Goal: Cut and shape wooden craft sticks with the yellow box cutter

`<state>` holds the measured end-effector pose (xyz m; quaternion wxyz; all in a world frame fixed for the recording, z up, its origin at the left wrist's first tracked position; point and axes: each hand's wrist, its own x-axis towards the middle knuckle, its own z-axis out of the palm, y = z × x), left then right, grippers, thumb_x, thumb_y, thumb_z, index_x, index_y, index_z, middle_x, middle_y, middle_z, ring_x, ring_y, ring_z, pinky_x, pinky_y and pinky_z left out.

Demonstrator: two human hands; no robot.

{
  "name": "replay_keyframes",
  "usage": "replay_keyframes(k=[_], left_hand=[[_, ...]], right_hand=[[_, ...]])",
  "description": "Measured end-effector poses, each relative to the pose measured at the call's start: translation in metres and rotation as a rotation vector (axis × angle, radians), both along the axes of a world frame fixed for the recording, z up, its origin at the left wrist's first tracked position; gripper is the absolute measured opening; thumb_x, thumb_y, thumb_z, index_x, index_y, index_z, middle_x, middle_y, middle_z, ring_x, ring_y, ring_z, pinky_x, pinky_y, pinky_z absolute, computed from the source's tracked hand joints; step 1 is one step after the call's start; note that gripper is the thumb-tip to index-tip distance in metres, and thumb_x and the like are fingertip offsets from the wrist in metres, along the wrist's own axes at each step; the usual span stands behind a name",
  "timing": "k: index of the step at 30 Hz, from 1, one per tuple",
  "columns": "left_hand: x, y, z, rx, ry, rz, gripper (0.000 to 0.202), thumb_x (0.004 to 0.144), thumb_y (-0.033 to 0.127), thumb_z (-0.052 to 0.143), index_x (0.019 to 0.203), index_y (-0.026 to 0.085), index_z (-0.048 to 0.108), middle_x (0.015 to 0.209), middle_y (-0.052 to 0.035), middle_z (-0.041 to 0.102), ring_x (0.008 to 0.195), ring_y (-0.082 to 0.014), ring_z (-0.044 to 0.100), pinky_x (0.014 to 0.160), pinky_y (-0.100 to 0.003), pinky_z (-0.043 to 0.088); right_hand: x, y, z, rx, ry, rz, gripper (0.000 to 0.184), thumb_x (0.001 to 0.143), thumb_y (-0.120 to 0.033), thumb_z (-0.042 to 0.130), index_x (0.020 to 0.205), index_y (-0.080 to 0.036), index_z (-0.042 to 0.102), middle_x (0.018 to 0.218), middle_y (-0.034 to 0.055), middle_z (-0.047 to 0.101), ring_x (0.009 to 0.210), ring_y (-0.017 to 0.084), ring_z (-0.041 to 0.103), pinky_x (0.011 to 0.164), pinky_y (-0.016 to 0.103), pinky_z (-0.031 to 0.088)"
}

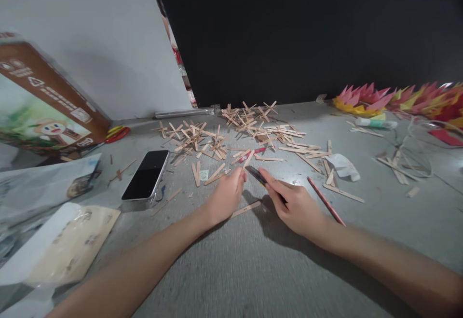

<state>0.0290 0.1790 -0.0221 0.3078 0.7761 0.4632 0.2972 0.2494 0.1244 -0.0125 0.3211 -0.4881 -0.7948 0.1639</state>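
Observation:
My left hand [227, 197] is closed, with a wooden craft stick [249, 159] poking up past the fingertips. Wrapped around a dark, slim utility knife [256, 175] is my right hand [298, 209]; the knife's front end points at the stick and comes close to it. Whether the two touch, I cannot tell. On the grey table [231, 269], another craft stick [246, 209] lies flat just below my hands. A red pencil [325, 201] rests to the right of my right hand.
Beyond my hands spread piles of craft sticks [193, 137], many crossed. A phone [146, 175], a plastic packet [72, 245] and a brown box [47, 96] are on the left. To the right are crumpled tissue [343, 166], a glue stick [376, 123] and pink-yellow paper flowers [363, 100].

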Motion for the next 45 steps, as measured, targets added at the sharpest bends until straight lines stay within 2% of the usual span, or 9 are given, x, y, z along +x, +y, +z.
replay_keyframes(k=[5, 12, 19, 21, 26, 31, 41, 43, 45], left_hand=[[0.001, 0.001, -0.002, 0.013, 0.009, -0.008, 0.031, 0.112, 0.034, 0.028, 0.090, 0.023, 0.045, 0.068, 0.0042, 0.048, 0.060, -0.0156, 0.048, 0.064, -0.029, 0.035], [0.001, 0.000, -0.005, 0.037, 0.030, 0.011, 0.031, 0.112, 0.034, 0.029, 0.089, 0.023, 0.045, 0.070, 0.0026, 0.052, 0.061, -0.0158, 0.050, 0.064, -0.029, 0.036], [0.003, 0.000, -0.005, 0.050, 0.062, 0.043, 0.032, 0.112, 0.034, 0.029, 0.090, 0.022, 0.048, 0.069, 0.0011, 0.055, 0.059, -0.0159, 0.052, 0.062, -0.029, 0.037], [0.003, 0.000, -0.004, 0.050, 0.078, 0.049, 0.031, 0.112, 0.033, 0.029, 0.091, 0.022, 0.049, 0.068, 0.0010, 0.055, 0.058, -0.0159, 0.051, 0.061, -0.029, 0.036], [0.004, -0.002, 0.001, 0.083, 0.128, 0.063, 0.027, 0.110, 0.029, 0.030, 0.092, 0.022, 0.049, 0.071, 0.0004, 0.056, 0.060, -0.0165, 0.051, 0.062, -0.030, 0.035], [0.004, -0.003, 0.003, 0.075, 0.141, 0.064, 0.026, 0.110, 0.027, 0.030, 0.092, 0.022, 0.048, 0.070, 0.0007, 0.054, 0.060, -0.0167, 0.050, 0.063, -0.031, 0.034], [0.003, -0.001, -0.002, 0.081, 0.086, 0.069, 0.027, 0.111, 0.031, 0.030, 0.096, 0.022, 0.051, 0.075, -0.0009, 0.057, 0.065, -0.0185, 0.052, 0.066, -0.032, 0.037], [0.002, 0.000, -0.002, 0.083, 0.053, 0.059, 0.031, 0.112, 0.034, 0.028, 0.096, 0.022, 0.051, 0.076, -0.0004, 0.058, 0.066, -0.0180, 0.052, 0.068, -0.032, 0.038], [0.002, 0.001, -0.001, 0.063, 0.011, 0.065, 0.036, 0.112, 0.039, 0.026, 0.094, 0.022, 0.051, 0.073, 0.0010, 0.056, 0.066, -0.0174, 0.052, 0.068, -0.031, 0.039]], right_hand=[[-0.003, -0.003, -0.002, 0.016, -0.007, -0.014, 0.054, 0.107, -0.023, 0.042, 0.161, -0.016, 0.048, 0.107, 0.0141, 0.081, 0.082, 0.021, 0.078, 0.076, 0.029, 0.057], [-0.009, -0.006, 0.001, -0.079, 0.093, -0.051, 0.052, 0.106, -0.025, 0.046, 0.156, -0.015, 0.055, 0.080, 0.0053, 0.078, 0.057, 0.015, 0.066, 0.062, 0.025, 0.052], [-0.017, -0.009, 0.003, -0.270, 0.282, -0.089, 0.053, 0.105, -0.035, 0.048, 0.153, -0.016, 0.059, 0.095, 0.0098, 0.080, 0.062, 0.018, 0.064, 0.058, 0.028, 0.052], [-0.019, -0.009, 0.003, -0.320, 0.352, -0.098, 0.055, 0.105, -0.040, 0.049, 0.152, -0.015, 0.061, 0.092, 0.0104, 0.079, 0.061, 0.018, 0.062, 0.055, 0.029, 0.051], [-0.024, -0.011, 0.008, -0.507, 0.552, -0.099, 0.059, 0.105, -0.044, 0.051, 0.156, -0.015, 0.056, 0.057, -0.0031, 0.054, 0.044, 0.012, 0.042, 0.040, 0.023, 0.034], [-0.026, -0.015, 0.013, -0.584, 0.643, -0.086, 0.059, 0.105, -0.048, 0.053, 0.156, -0.019, 0.057, 0.053, -0.0078, 0.043, 0.039, 0.009, 0.037, 0.036, 0.021, 0.027], [-0.031, -0.014, 0.012, -0.812, 0.938, -0.054, 0.071, 0.098, -0.057, 0.062, 0.159, -0.022, 0.051, 0.064, -0.0062, 0.054, 0.036, 0.006, 0.039, 0.033, 0.019, 0.025], [-0.030, -0.013, 0.012, -0.836, 0.985, -0.031, 0.069, 0.098, -0.058, 0.063, 0.156, -0.022, 0.054, 0.065, -0.0064, 0.054, 0.036, 0.006, 0.038, 0.034, 0.019, 0.022], [-0.029, -0.012, 0.011, -0.776, 0.959, -0.032, 0.059, 0.100, -0.058, 0.060, 0.145, -0.021, 0.061, 0.065, -0.0064, 0.055, 0.036, 0.006, 0.038, 0.035, 0.020, 0.023]])
